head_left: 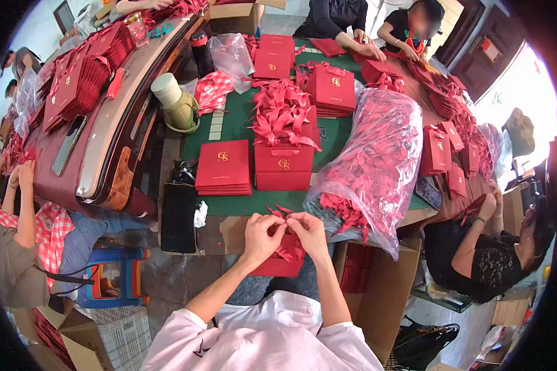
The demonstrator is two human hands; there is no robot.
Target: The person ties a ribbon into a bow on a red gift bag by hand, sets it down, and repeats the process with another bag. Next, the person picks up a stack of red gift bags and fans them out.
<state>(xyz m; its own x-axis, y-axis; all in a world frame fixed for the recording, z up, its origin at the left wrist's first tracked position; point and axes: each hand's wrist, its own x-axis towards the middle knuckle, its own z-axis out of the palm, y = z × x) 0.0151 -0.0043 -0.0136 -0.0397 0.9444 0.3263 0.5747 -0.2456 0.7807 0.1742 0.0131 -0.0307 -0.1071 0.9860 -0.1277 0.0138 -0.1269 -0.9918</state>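
The green table (229,133) fills the middle, its near edge facing the person. Below that table's right near corner sits an open cardboard box (384,303) (red things show inside). On the table's right side lies a clear plastic sack (390,145) full of red ribbons; at its center, a stack of red paper bags (283,168) stands, heaped with ribbons. A green flask (179,110) stands at its left edge. Just off the table's near edge, over the lap, is one red bag (278,264). Above it, the left hand (263,238) and right hand (309,234) each pinch thin red ribbon (280,212) between thumb and finger.
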